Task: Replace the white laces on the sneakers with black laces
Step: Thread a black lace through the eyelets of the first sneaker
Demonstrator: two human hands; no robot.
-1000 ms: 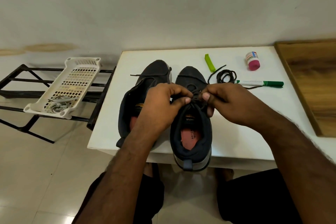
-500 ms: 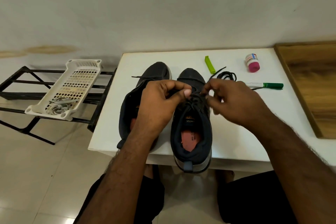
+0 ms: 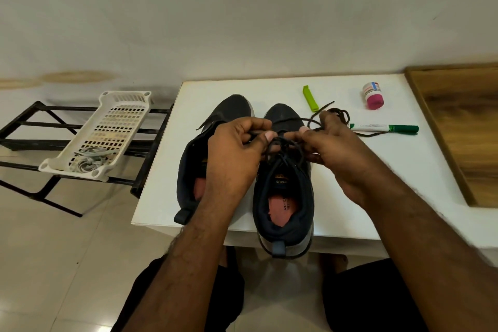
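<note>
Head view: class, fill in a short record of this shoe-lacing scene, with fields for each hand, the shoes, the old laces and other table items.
left hand: pinches black lace over right shoe
right hand: pinches same lace
left shoe: beside it, partly hidden by left hand
white laces: in basket on rack
table: green clip, marker, pink-capped bottle, spare black lace
</note>
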